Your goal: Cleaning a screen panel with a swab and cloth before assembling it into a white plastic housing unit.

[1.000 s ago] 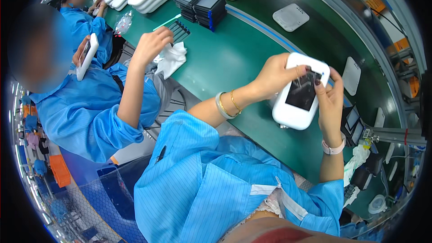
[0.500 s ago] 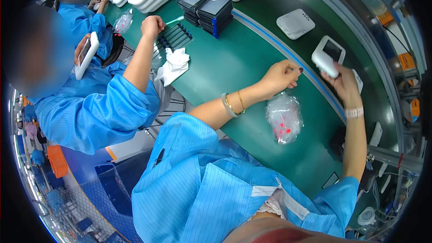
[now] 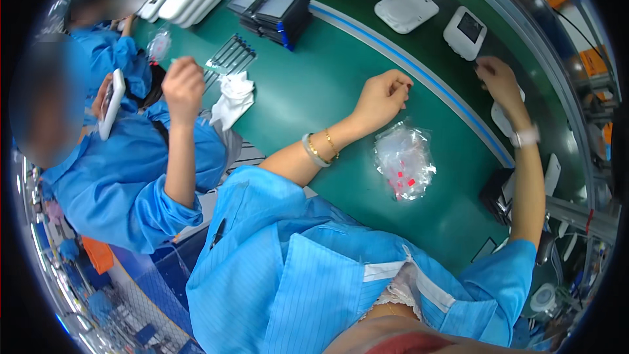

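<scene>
Over the green table, my left hand (image 3: 385, 97) is closed with its fingers curled and thumb drawn in; nothing shows in it. Just below it lies a heap of clear plastic bags (image 3: 405, 160) with small red tabs. My right hand (image 3: 501, 85) is above the dark green belt, its fingers loosely bent and apart, holding nothing. Beyond its fingertips a white handheld device (image 3: 466, 31) with a dark screen rests on the belt, not touched. Another white device (image 3: 503, 120) lies partly hidden under my right wrist.
More white devices (image 3: 406, 10) lie along the belt, past the blue-striped rail (image 3: 419, 69). Stacked dark screen panels (image 3: 272, 10), a white cloth (image 3: 233, 97) and a row of dark tubes (image 3: 232, 54) are at the left. A co-worker's raised hand (image 3: 183, 88) is beside them.
My right hand has let go of the white device, which now lies on the belt, and has drawn back from it. The co-worker's hand has lifted off the table.
</scene>
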`<state>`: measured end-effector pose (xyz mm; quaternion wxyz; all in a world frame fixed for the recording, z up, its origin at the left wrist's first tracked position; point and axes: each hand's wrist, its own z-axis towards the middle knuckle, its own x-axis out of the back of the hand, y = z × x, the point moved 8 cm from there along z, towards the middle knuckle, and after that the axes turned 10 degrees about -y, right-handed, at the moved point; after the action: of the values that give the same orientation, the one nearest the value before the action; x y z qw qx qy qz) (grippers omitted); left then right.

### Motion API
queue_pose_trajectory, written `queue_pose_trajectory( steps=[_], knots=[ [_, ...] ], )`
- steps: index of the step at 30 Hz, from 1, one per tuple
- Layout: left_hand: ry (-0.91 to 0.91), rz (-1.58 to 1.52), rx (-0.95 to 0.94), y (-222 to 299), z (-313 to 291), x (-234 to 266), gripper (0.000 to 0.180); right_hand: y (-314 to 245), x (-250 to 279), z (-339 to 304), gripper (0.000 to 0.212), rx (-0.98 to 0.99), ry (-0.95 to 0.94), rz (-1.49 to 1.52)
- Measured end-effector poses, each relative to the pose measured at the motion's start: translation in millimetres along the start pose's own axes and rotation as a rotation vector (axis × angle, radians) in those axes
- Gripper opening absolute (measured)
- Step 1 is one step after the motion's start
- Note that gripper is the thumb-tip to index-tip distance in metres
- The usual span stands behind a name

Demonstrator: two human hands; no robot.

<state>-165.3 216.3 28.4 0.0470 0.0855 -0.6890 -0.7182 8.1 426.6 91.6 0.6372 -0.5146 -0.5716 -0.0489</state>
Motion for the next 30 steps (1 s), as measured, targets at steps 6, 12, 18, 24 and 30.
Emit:
queue_pose_trajectory(
  steps=[6, 12, 18, 24, 30],
  knots=[
    [0.041, 0.014, 0.005, -10.6, 9.9, 9.2, 0.015, -106.0, -25.0, -122.5, 0.032, 0.373, -0.388, -0.114],
    [0.041, 0.020, -0.059, -4.6, 23.3, -2.4, 0.016, -219.2, 4.5, -285.6, 0.022, 0.862, -0.009, -0.212],
    [0.168, 0.019, -0.033, -16.5, 12.0, 27.4, 0.017, -173.1, 17.9, -440.5, 0.041, 1.821, 1.143, -0.468],
    [0.141, 0.047, -0.028, -22.6, 15.9, 23.5, 0.015, -167.9, 31.5, -460.7, 0.052, 2.005, 1.189, -0.187],
    [0.162, 0.066, -0.006, -17.0, 20.1, 25.4, 0.015, -175.8, 28.0, -474.0, 0.052, 1.642, 1.326, -0.424]
  ],
)
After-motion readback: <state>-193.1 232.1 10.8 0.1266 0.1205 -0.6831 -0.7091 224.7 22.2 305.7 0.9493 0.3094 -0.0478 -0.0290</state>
